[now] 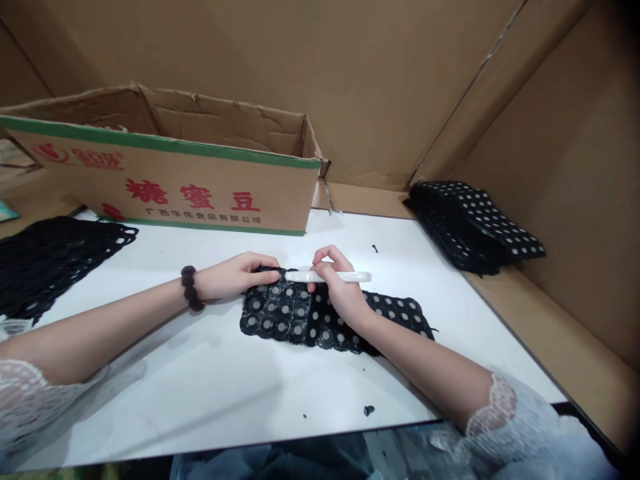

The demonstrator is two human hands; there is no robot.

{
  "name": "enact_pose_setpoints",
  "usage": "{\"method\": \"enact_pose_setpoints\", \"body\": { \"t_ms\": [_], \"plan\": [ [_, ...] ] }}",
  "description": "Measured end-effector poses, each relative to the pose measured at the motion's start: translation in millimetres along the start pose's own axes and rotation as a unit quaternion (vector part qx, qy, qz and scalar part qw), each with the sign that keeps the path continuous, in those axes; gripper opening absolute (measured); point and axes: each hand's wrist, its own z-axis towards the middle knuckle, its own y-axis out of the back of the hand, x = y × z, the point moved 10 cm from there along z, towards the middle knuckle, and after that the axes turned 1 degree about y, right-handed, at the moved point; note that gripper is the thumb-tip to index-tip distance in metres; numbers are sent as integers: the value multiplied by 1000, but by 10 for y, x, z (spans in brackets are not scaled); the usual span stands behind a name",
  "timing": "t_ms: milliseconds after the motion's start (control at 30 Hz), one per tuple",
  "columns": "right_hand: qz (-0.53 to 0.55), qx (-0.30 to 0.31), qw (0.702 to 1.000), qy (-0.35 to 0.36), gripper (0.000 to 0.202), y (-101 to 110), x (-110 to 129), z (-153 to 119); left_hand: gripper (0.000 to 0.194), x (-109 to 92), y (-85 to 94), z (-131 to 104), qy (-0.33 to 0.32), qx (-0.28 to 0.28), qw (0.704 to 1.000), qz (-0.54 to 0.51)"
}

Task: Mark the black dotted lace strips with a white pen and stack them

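On the white table lies a black sheet (273, 310) with rows of round pale grey dots, its left part ringed with raised circles. My left hand (240, 275) pinches the sheet's upper left edge, thumb on top and the other fingers mostly hidden behind it. In my right hand (343, 290) is a slim white pen-shaped tool (345, 276), gripped between thumb and fingers. The tool lies nearly level, its left end over the sheet's top edge close to my left thumb. What kind of tip it has is too small to tell.
An open cardboard box (210, 193) stands at the back left. Black mesh-like sheets (55, 257) lie at the left, and a stack of dotted black sheets (475, 223) leans at the right. Small black scraps (369, 410) dot the table (225, 400). Cardboard walls (375, 87) enclose the back and right.
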Motion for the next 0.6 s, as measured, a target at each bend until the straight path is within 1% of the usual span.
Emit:
{"method": "enact_pose_setpoints", "body": {
  "t_ms": [133, 233, 433, 600],
  "plan": [
    [5, -1, 1000, 4, 6, 1, 12, 2, 31, 124, -34, -5, 54, 8, 992, -112],
    [12, -2, 1000, 3, 6, 7, 20, -1, 30, 161, -49, -12, 72, 12, 985, -156],
    [-5, 2, 1000, 2, 4, -5, 5, -1, 30, 100, 15, -3, 36, -7, 993, -115],
    [-56, 1, 998, -4, 5, -21, -23, -18, 29, 35, 53, -6, -3, -39, 999, -37]
  ]
}}
